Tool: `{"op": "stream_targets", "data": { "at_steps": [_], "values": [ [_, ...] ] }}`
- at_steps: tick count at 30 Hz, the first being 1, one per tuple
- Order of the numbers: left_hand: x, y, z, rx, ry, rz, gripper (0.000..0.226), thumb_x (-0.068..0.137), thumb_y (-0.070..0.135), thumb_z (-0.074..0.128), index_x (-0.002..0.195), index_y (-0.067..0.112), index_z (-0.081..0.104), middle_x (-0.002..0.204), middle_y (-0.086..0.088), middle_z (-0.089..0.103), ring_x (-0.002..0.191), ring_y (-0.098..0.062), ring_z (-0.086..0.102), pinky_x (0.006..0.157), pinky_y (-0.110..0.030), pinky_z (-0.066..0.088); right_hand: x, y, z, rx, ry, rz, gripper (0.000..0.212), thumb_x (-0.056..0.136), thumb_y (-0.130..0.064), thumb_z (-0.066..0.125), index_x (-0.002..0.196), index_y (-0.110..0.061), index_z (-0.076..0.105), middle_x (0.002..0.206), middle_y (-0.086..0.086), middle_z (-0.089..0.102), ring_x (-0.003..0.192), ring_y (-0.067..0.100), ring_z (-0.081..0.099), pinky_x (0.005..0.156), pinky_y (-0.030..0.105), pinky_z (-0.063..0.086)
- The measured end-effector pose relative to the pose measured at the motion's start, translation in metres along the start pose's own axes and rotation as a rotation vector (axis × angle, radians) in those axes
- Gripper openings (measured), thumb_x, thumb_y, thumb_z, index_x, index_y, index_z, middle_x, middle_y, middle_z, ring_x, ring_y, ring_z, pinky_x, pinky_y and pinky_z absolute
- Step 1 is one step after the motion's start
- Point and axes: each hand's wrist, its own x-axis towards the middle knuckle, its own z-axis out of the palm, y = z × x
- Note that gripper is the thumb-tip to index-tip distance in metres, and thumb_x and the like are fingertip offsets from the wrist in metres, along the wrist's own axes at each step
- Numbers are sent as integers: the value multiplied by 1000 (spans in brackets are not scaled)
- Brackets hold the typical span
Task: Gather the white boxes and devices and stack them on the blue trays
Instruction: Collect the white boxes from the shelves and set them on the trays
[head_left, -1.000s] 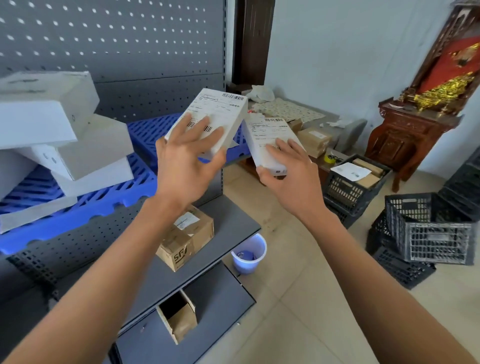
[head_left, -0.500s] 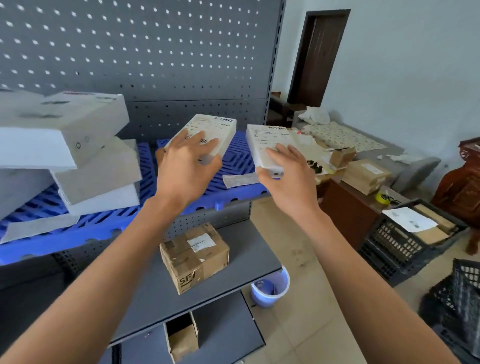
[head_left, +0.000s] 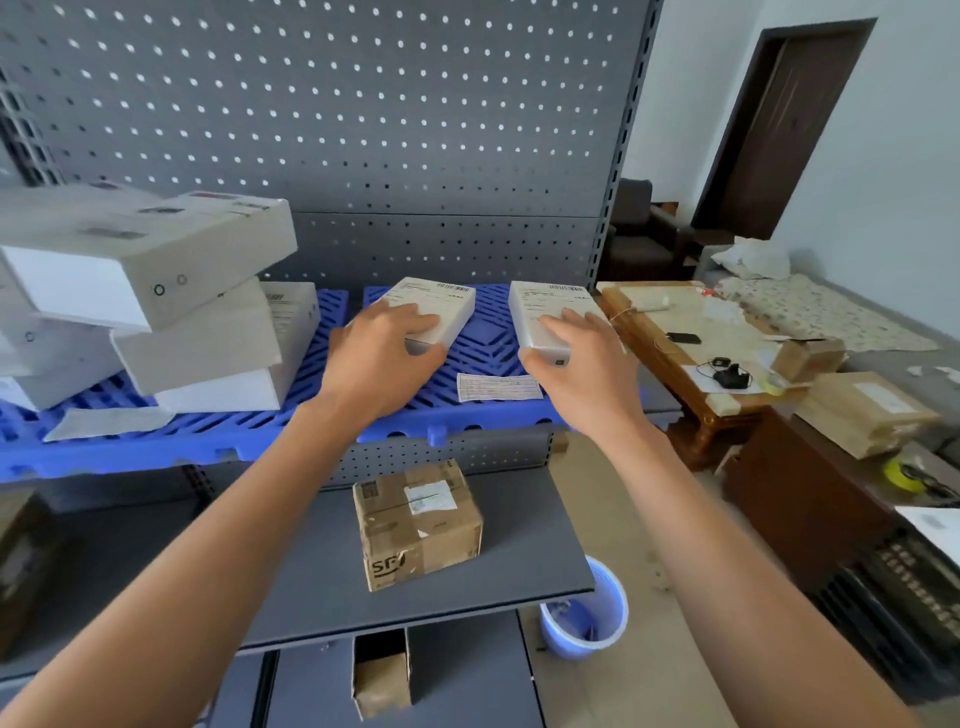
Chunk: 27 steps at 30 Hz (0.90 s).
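Observation:
My left hand (head_left: 382, 358) grips a flat white labelled box (head_left: 441, 306) low over the right blue tray (head_left: 483, 338) on the grey shelf. My right hand (head_left: 584, 366) grips a second white labelled box (head_left: 545, 312) at that tray's right end. Whether either box touches the tray I cannot tell. On the left blue tray (head_left: 156, 441) stands a leaning stack of several larger white boxes (head_left: 156, 291). A paper slip (head_left: 498, 387) lies on the right tray between my hands.
A grey pegboard (head_left: 363, 130) backs the shelf. A brown cardboard parcel (head_left: 418, 525) sits on the lower shelf, a blue bucket (head_left: 584, 618) on the floor below. A wooden table (head_left: 691, 353) with small items and cardboard parcels (head_left: 862, 410) stands to the right.
Both hands have carried their white boxes forward and down from mid-air to the right blue tray. The view swung left toward the shelf.

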Motion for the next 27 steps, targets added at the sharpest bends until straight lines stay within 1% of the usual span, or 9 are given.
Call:
{"op": "stream_targets", "data": {
  "at_steps": [2, 5, 7, 9, 12, 15, 18, 22, 27],
  "values": [
    [-3, 2, -1, 41, -7, 8, 46, 91, 46, 64, 134, 33, 64, 149, 5, 54, 145, -20, 40, 109, -56, 41, -1, 0, 1, 9, -7, -5, 46, 94, -45, 61, 124, -10, 66, 135, 9, 59, 132, 26, 42, 100, 50, 37],
    [-7, 7, -1, 86, 8, -3, 46, 91, 46, 63, 136, 33, 63, 151, 6, 52, 147, -20, 36, 114, -62, 31, -4, 0, 1, 33, -26, -40, 47, 95, -48, 60, 130, -18, 64, 143, 3, 54, 141, 23, 34, 105, 57, 32],
    [-11, 12, -2, 102, 30, -2, 47, 91, 46, 62, 136, 31, 63, 150, 6, 53, 147, -20, 36, 114, -63, 30, -6, 3, -1, 21, -36, -69, 48, 96, -50, 58, 135, -22, 62, 149, 1, 50, 146, 22, 29, 109, 58, 30],
    [-17, 17, -4, 91, 61, 9, 48, 89, 47, 60, 133, 27, 66, 145, 3, 58, 143, -23, 42, 111, -62, 36, -9, 6, -3, 9, -36, -90, 47, 97, -48, 57, 139, -26, 59, 154, -1, 45, 149, 21, 25, 113, 60, 28],
    [-28, 21, -7, 87, 162, 19, 37, 91, 33, 67, 126, 21, 72, 136, -2, 65, 132, -26, 54, 104, -54, 47, -13, 9, -8, 15, -7, -113, 44, 98, -41, 56, 139, -27, 58, 155, -1, 44, 149, 21, 26, 113, 61, 28],
    [-39, 25, -8, 92, 237, 36, 31, 91, 23, 68, 122, 16, 74, 127, -3, 70, 121, -26, 61, 93, -49, 54, -20, 10, -11, 41, 16, -139, 40, 99, -35, 56, 136, -24, 61, 151, 1, 49, 146, 21, 32, 114, 56, 26],
    [-49, 27, -7, 93, 212, 14, 32, 93, 28, 65, 122, 19, 73, 129, -1, 69, 124, -27, 57, 96, -53, 51, -28, 4, -11, 77, 8, -147, 29, 99, -32, 56, 121, -18, 69, 133, 3, 62, 133, 21, 43, 106, 43, 24],
    [-61, 29, -4, 123, 151, 7, 38, 92, 36, 58, 124, 21, 72, 134, 0, 65, 130, -27, 53, 100, -56, 48, -35, -7, -1, 91, 6, -168, 25, 99, -32, 56, 118, -23, 70, 125, -8, 62, 135, 19, 41, 113, 56, 18],
    [-80, 29, -15, 127, 149, 6, 40, 91, 39, 57, 124, 22, 72, 133, 3, 66, 127, -26, 55, 100, -54, 49, -47, -20, 3, 38, -1, -166, 32, 100, -35, 56, 128, -24, 67, 141, -7, 56, 143, 17, 32, 112, 51, 15]
  ]
}}
